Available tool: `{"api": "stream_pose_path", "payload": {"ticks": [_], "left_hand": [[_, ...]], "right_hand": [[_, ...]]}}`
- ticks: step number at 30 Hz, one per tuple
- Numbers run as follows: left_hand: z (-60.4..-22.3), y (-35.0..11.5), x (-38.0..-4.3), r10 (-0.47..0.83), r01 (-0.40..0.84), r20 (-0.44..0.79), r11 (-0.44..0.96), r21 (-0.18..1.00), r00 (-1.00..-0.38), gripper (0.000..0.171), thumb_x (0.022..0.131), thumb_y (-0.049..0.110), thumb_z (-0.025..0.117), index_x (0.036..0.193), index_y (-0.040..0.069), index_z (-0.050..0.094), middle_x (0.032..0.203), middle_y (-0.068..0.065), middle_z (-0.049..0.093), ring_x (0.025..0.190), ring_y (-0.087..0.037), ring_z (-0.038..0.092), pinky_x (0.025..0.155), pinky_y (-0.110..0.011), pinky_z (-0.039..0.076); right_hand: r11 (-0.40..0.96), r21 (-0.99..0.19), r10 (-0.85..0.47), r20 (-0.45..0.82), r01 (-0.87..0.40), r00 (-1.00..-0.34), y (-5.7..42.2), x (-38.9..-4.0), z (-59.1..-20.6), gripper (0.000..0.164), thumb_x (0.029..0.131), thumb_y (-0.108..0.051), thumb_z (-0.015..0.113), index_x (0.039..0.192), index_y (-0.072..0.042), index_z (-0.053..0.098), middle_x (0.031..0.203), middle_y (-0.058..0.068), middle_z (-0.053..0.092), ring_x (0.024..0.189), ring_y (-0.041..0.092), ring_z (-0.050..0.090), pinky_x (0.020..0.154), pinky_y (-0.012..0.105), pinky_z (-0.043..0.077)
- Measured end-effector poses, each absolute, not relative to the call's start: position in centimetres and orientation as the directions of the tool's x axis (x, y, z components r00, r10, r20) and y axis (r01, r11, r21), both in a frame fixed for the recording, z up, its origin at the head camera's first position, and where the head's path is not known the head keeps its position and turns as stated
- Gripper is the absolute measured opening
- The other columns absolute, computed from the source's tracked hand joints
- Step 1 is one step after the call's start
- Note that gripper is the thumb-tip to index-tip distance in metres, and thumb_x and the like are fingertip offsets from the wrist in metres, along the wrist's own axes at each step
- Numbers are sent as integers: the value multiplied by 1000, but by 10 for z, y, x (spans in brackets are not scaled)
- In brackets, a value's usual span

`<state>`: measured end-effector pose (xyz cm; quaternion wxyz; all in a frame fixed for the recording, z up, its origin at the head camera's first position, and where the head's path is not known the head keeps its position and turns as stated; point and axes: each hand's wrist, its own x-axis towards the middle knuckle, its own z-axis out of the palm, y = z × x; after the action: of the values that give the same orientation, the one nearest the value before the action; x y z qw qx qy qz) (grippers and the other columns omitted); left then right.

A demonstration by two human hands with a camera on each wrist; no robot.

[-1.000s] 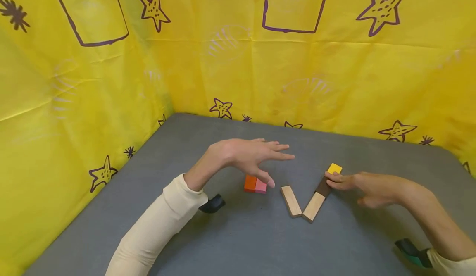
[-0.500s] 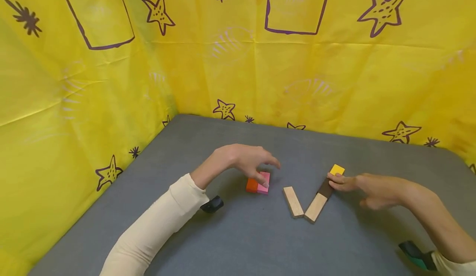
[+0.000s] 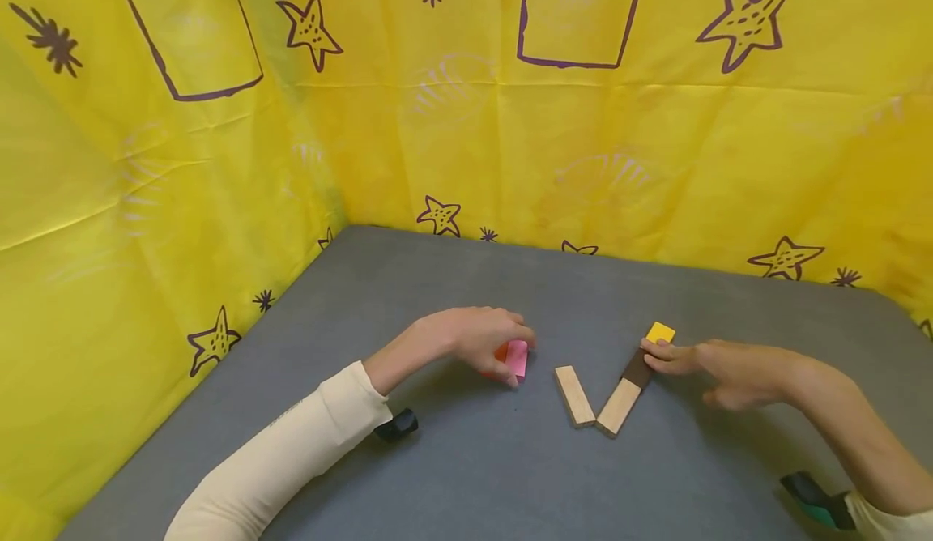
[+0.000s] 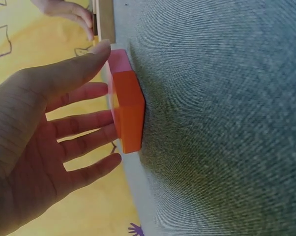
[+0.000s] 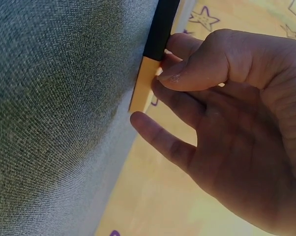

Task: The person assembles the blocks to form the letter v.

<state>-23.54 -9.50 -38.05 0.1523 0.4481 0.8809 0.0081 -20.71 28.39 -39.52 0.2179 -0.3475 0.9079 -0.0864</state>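
Note:
My left hand (image 3: 487, 340) is over a pink block (image 3: 517, 358) and an orange block (image 4: 131, 103), which lie side by side. Its thumb is by the pink block's near edge and its fingers bend down behind the blocks; no firm grip shows. My right hand (image 3: 736, 371) has its fingertips on a dark brown block (image 3: 637, 368) and a yellow block (image 3: 660, 333), near where they meet. These continue a slanted row from a plain wooden block (image 3: 619, 407). Another plain wooden block (image 3: 574, 396) leans the other way, so the row forms a V shape.
Everything lies on a grey cloth-covered table (image 3: 452, 476). Yellow fabric (image 3: 466, 144) with purple drawings hangs along the back and left sides. A dark strap piece (image 3: 397, 425) shows under the left wrist, another (image 3: 816, 500) under the right.
My left hand has moved down and slightly left onto the pink and orange blocks, its fingers bending from spread to curved. The right hand has stayed at the brown and yellow blocks.

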Motion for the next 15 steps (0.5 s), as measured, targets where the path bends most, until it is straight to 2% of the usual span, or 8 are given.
{"api": "stream_pose_path", "payload": {"ticks": [6, 11, 15], "left_hand": [[-381, -92, -233, 782, 780, -257, 611, 135, -568, 52, 94, 40, 77, 139, 19, 64, 129, -1, 66, 107, -14, 58, 94, -27, 53], [-383, -88, -234, 782, 785, -251, 609, 112, -571, 46, 94, 40, 78, 133, 19, 68, 121, 0, 67, 102, -13, 58, 89, -25, 52], [-382, -86, -235, 782, 786, -253, 608, 110, -569, 45, 94, 40, 78, 132, 18, 68, 120, 0, 67, 102, -13, 58, 88, -25, 52]], "right_hand": [[737, -298, -676, -326, -607, -661, 284, -207, -393, 87, 75, 10, 69, 156, -14, 49, 168, 15, 38, 148, 48, 44, 99, 26, 49], [738, -310, -675, -328, -600, -661, 284, -206, -392, 86, 76, 10, 69, 156, -14, 49, 168, 15, 39, 148, 49, 43, 95, 25, 48], [739, -313, -673, -330, -596, -662, 285, -207, -389, 86, 76, 11, 69, 156, -13, 49, 168, 16, 39, 147, 50, 43, 95, 25, 48]]}}
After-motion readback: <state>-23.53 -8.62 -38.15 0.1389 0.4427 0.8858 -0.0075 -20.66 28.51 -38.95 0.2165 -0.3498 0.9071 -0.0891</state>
